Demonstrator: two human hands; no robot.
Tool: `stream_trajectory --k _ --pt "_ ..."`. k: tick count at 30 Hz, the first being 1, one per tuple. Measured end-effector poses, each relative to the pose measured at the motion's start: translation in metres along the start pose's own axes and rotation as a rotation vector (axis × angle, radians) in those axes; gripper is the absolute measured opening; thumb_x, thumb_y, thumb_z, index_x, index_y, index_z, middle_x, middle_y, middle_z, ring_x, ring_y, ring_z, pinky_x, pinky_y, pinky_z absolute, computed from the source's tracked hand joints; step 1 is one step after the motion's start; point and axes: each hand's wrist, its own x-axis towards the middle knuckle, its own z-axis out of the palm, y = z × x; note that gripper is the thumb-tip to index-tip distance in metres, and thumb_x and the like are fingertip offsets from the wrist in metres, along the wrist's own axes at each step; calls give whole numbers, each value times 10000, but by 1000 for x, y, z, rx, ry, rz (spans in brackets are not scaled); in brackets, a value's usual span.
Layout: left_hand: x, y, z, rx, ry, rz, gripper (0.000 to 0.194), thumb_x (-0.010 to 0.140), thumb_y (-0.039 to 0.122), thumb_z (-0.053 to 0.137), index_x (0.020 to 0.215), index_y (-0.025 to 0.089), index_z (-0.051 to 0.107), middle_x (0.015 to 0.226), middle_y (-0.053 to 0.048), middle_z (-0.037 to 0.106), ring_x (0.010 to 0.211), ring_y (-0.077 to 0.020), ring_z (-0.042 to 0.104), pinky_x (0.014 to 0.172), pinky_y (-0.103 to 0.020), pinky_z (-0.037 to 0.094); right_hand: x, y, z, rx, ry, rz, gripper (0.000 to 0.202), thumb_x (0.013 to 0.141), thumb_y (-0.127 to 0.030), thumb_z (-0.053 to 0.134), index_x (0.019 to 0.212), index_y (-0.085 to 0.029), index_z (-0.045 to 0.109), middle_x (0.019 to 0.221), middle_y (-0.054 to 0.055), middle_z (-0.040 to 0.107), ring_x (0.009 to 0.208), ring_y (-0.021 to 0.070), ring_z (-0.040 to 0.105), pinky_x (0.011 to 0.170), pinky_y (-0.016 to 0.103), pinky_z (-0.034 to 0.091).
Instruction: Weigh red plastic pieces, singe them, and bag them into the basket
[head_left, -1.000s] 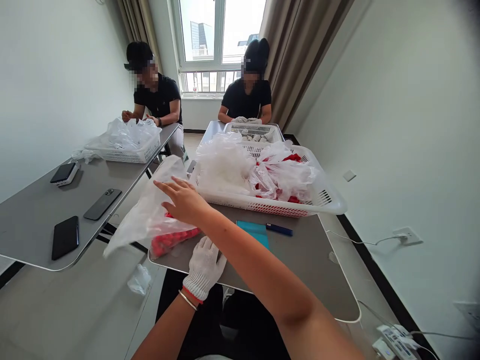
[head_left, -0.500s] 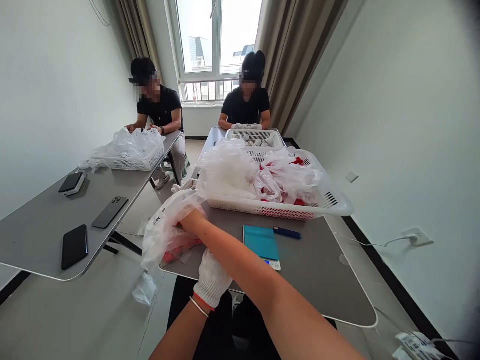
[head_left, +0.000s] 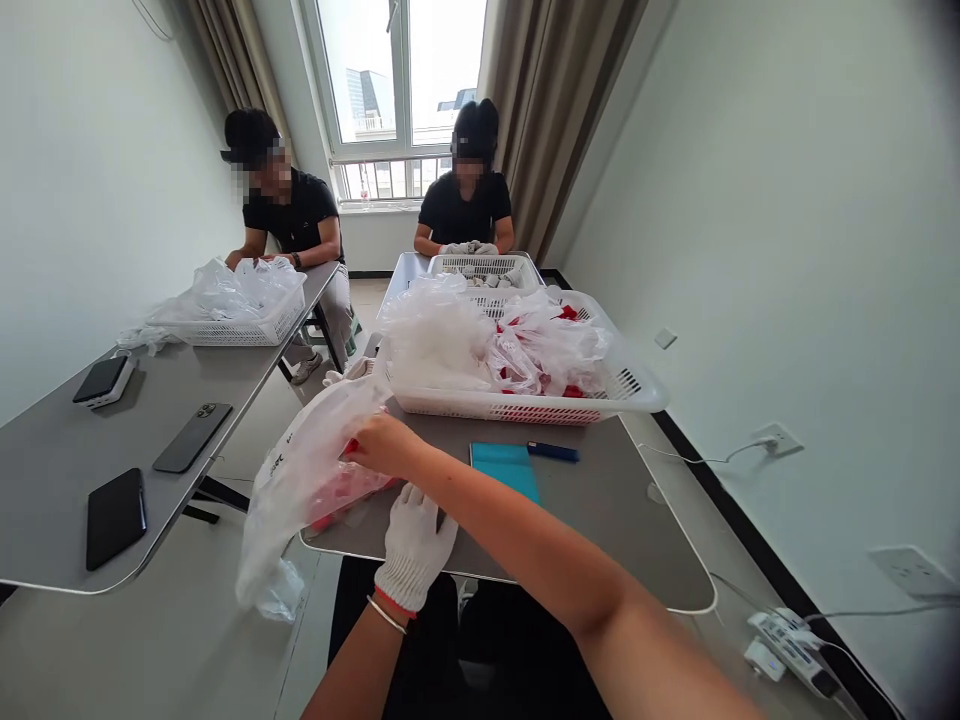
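My right hand (head_left: 381, 446) is bare and closed at the mouth of a clear plastic bag (head_left: 304, 470); a bit of red shows at its fingertips. Red pieces (head_left: 349, 490) show through the bag, which lies over the near left corner of the grey table (head_left: 600, 520). My left hand (head_left: 417, 535), in a white knitted glove with a red cuff, rests on the table beside the bag, below my right forearm, its fingers a little apart. A teal notebook (head_left: 504, 470) lies right of my hands, partly behind the forearm.
A white basket (head_left: 510, 405) with plastic bags and red items stands at the back. A dark blue pen-like object (head_left: 553, 452) lies near the notebook. The left table (head_left: 187, 400) holds phones, a power bank and another basket (head_left: 240, 330). Two people sit beyond.
My right hand has come partly out of the bag and is more visible. The bag's lower left part hangs further out. My left glove shows more fully, and the view has shifted right.
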Motion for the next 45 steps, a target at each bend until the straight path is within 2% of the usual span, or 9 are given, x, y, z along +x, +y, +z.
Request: stream_trajectory --k 3,6,8,12,22,30,32,39,45 --pt "1 4 0 -28 -13 3 352 896 274 583 1234 177 591 1192 -131 656 1106 -309 607 910 -477 534 -50 7 -28 54 57 31 157 789 -218 737 929 -185 675 979 33 737 880 164 688 805 266 553" --pt "3 6 -2 -54 -15 4 285 888 248 579 1160 171 615 1128 -116 674 1071 -297 614 907 -469 530 -115 32 -48 139 343 131 269 819 -216 689 1087 -211 665 1067 43 736 949 178 696 878 314 553" --pt "3 7 -2 -58 -8 16 285 887 251 587 1160 173 614 1135 -111 670 1079 -289 609 931 -462 521 -155 53 -55 63 466 219 196 850 -214 646 1039 -225 698 1023 56 746 956 210 697 891 376 550" --pt "3 8 -1 -31 -10 18 290 892 267 584 1167 181 616 1147 -107 669 1087 -293 604 951 -464 507 -206 85 -58 -141 485 313 116 860 -242 663 952 -250 735 1035 64 734 1005 253 661 923 462 522" --pt "3 8 2 -15 -10 23 309 902 290 570 1191 190 610 1161 -110 662 1103 -297 599 957 -464 503 -230 109 -48 -70 495 400 180 838 -294 648 997 -261 724 1204 92 646 1146 283 594 1011 524 466" --pt "6 11 0 10 -31 31 306 915 310 551 1184 183 621 1171 -121 667 1109 -304 597 937 -471 514 -265 120 -67 81 1012 619 223 908 -395 516 867 -218 646 966 98 647 952 247 625 865 431 526" --pt "7 12 0 13 -26 34 298 918 315 545 1175 188 628 1166 -121 671 1100 -305 602 933 -475 515 -270 123 -64 69 1059 642 225 902 -402 524 883 -216 648 984 99 636 956 248 617 862 430 520" --pt "7 9 1 -39 -14 25 273 921 303 543 1149 188 639 1148 -113 674 1091 -295 604 955 -467 504 -248 115 -57 -62 640 429 139 875 -320 606 876 -273 736 1012 67 675 1064 261 578 979 482 454" --pt "5 6 -5 -347 39 -160 239 940 332 516 1081 201 658 1104 -83 687 1033 -235 651 906 -399 549 -232 110 -70 -217 306 345 205 871 -281 657 1058 -270 741 1248 72 654 1222 298 514 1012 527 380"
